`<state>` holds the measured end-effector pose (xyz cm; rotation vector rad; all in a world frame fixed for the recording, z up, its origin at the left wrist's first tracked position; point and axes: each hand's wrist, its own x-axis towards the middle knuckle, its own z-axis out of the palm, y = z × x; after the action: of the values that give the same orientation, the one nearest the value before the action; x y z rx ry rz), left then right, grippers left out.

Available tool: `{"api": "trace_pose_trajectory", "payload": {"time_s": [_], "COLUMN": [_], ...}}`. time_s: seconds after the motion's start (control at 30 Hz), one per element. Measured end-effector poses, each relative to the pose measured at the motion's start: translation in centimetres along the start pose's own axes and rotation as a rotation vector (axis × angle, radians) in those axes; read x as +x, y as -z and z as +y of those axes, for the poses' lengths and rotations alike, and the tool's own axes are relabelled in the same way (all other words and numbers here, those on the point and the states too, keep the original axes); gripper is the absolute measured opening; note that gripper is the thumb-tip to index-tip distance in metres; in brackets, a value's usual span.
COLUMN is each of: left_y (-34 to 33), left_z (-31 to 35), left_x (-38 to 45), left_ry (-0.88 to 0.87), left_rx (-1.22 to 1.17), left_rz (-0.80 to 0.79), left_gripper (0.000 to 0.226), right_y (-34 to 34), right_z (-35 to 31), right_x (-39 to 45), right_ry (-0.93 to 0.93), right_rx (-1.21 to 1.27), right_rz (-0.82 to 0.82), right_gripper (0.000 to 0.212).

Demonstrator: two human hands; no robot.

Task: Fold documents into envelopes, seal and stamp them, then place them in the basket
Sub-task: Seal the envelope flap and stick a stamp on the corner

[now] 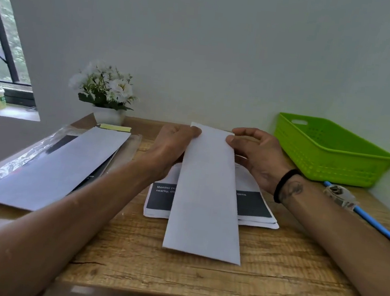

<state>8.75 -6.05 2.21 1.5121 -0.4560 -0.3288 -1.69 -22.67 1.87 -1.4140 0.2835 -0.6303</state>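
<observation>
Both my left hand [173,142] and right hand [253,152] pinch the envelope's [207,198] far end at mid-table, over the documents [253,204]. Step: probably sealing; next, stamping, then the back-right basket [331,150].

The table [271,280] is matt, grainy wood, and the envelope [207,198] and the printed documents [253,204] are smooth matt paper. The green basket [329,162] is perforated plastic with a slight sheen. At the left lies crinkled, glossy clear plastic wrap [15,162].
</observation>
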Motion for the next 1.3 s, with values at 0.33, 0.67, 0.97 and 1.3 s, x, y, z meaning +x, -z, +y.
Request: {"api": "trace_pose_trajectory", "payload": {"time_s": [0.33, 0.67, 0.97, 1.3], "left_y": [0.4, 0.0, 0.1, 0.1], "left_z": [-1.0, -2.9, -2.9, -2.6], "left_x": [0.0, 0.7, 0.9, 0.6], "left_ry": [-0.683, -0.397, -0.304, -0.303], "left_rx": [0.833, 1.064, 1.192, 1.215], "left_rz": [-0.017, -0.335, -0.388, -0.41], "left_gripper": [0.028, 0.064, 0.069, 0.072], "right_y": [1.5, 2.0, 2.1, 5.8], "right_z": [1.0, 1.2, 1.0, -3.3], "right_x": [1.4, 1.3, 0.7, -6.2], "right_ry": [0.063, 0.126, 0.273, 0.499], "right_rx": [-0.202, -0.328, -0.646, -1.149], "right_rz": [0.11, 0.036, 0.144, 0.281], "right_gripper": [0.02, 0.052, 0.021, 0.03]}}
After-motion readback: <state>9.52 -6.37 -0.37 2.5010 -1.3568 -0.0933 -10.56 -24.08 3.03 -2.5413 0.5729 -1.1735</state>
